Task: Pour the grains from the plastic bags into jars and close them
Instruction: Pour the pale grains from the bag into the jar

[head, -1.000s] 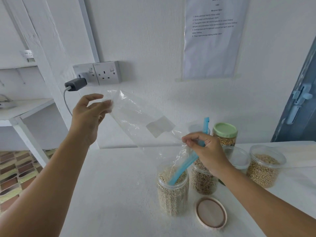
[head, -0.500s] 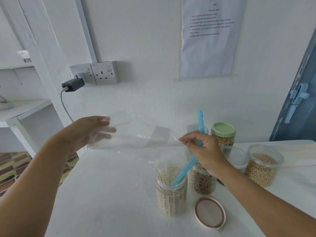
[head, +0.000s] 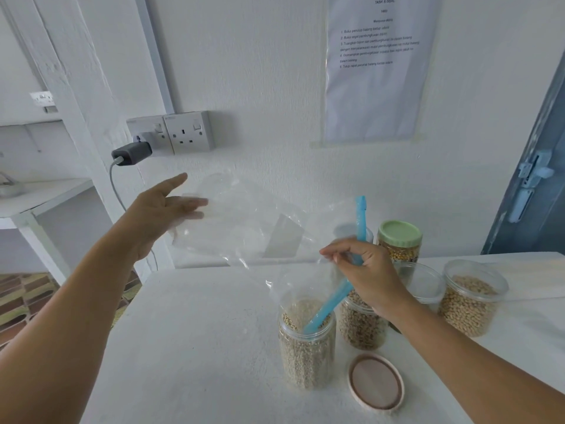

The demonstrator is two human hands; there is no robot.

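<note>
White wall with taped instruction sheet (head: 376, 65) and double socket (head: 174, 133) behind; white table (head: 189, 347) below, carrying the jars.

Clear plastic bag (head: 244, 221), seemingly emptied, stretching in the air from upper left down to the mouth of the front jar (head: 305, 347); jar filled nearly to the rim with pale grain and standing uncapped. Other jars crowding just behind and to the right: one open jar of beans (head: 470, 304), one capped in green (head: 399, 241).

Left hand (head: 162, 212) reaching under the bag's closed end, fingers straight and spread, touching the film rather than gripping it. Right hand (head: 363, 270) pinching the bag's mouth together with the blue sealing clip (head: 360, 218), lower end of the clip dipping into the jar.

Pink lid (head: 376, 382) lying face up on the table, just right of the front jar (not yet fitted).

Advisable: keeping the bag mouth over the jar opening while lifting the closed end, shaking out stragglers, then drawing bag and clip straight up to avoid tipping the jar or scattering grain before capping.
</note>
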